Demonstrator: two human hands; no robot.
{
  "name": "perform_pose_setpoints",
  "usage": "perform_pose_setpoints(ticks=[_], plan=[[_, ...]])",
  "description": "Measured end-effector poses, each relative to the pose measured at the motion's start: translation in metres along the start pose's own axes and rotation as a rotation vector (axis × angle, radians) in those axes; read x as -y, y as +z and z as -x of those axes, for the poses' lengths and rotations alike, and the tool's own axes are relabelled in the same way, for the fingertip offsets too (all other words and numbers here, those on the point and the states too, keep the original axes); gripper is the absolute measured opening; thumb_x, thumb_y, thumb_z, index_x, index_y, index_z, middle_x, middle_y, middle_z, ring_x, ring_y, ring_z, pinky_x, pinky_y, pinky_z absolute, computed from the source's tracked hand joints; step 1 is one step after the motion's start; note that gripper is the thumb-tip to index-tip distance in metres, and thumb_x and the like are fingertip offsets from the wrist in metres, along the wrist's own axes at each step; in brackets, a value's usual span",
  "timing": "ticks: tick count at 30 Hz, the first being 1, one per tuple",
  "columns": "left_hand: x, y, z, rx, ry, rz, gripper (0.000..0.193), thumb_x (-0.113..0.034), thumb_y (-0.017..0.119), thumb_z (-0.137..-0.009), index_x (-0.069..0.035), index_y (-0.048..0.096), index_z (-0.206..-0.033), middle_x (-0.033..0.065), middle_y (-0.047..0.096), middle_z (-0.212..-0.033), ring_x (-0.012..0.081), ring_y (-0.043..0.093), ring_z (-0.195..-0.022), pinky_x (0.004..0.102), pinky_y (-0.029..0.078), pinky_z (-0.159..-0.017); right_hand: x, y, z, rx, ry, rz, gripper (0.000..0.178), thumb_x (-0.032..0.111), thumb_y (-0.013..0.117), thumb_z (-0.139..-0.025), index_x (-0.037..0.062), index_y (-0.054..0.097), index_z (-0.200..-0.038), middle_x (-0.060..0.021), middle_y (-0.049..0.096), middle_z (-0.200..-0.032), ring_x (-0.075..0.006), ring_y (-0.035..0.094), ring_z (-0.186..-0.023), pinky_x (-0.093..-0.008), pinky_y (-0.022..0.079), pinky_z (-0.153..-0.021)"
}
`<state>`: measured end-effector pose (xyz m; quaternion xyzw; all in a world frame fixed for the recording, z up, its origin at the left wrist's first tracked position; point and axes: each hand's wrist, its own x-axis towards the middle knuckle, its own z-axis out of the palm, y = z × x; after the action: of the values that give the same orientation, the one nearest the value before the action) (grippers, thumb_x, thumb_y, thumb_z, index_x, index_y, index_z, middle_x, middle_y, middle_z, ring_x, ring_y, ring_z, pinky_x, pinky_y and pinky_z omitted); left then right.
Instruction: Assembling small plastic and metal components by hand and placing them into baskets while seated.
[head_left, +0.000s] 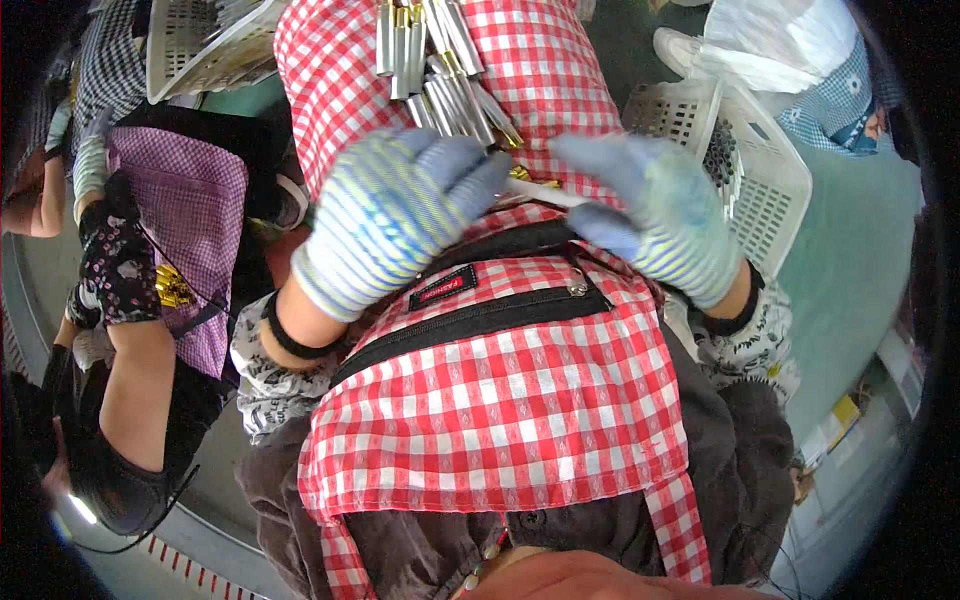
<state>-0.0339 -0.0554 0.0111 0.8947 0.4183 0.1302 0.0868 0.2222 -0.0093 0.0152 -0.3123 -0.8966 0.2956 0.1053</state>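
A pile of slim silver tubes with gold ends lies in my lap on the red-and-white checked apron. My left hand, in a striped knit glove with grey-blue fingers, is closed, its fingers curled down beside the pile. From its fingertips a pale silvery tube points toward my right hand; gold pieces show just behind it. My right hand, gloved alike and slightly blurred, has thumb and fingers spread around the tube's far end. Whether it touches the tube is hard to see.
White plastic baskets stand at the far left and the right, both with slim tubes in them. On the left, another person's gloved hand is near a purple checked cloth with gold pieces. A person in blue-patterned cloth is at the far right.
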Motion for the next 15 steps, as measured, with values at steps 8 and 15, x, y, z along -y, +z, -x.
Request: perform_pose_setpoints(ticks=[8, 15], plan=[[0.024, 0.008, 0.013, -0.105, -0.059, 0.016, 0.032, -0.015, 0.072, -0.077, -0.012, 0.069, -0.109, 0.0048, 0.068, -0.097, 0.0233, 0.066, -0.084, 0.036, 0.053, -0.07, -0.018, 0.005, 0.022, 0.036, 0.171, 0.044, 0.013, 0.015, 0.056, -0.091, 0.0049, 0.063, -0.096, -0.013, 0.063, -0.075, -0.0286, 0.065, -0.067, -0.0389, 0.053, -0.064], [0.01, 0.021, 0.008, 0.114, -0.013, 0.149, 0.037, -0.025, 0.068, -0.082, -0.01, 0.066, -0.116, 0.0063, 0.067, -0.099, 0.0264, 0.063, -0.084, 0.0393, 0.051, -0.074, -0.026, 0.007, 0.045, -0.182, 0.255, -0.274, 0.016, 0.007, 0.066, -0.086, 0.0039, 0.066, -0.102, -0.0115, 0.057, -0.104, -0.0262, 0.06, -0.091, -0.0328, 0.049, -0.08]])
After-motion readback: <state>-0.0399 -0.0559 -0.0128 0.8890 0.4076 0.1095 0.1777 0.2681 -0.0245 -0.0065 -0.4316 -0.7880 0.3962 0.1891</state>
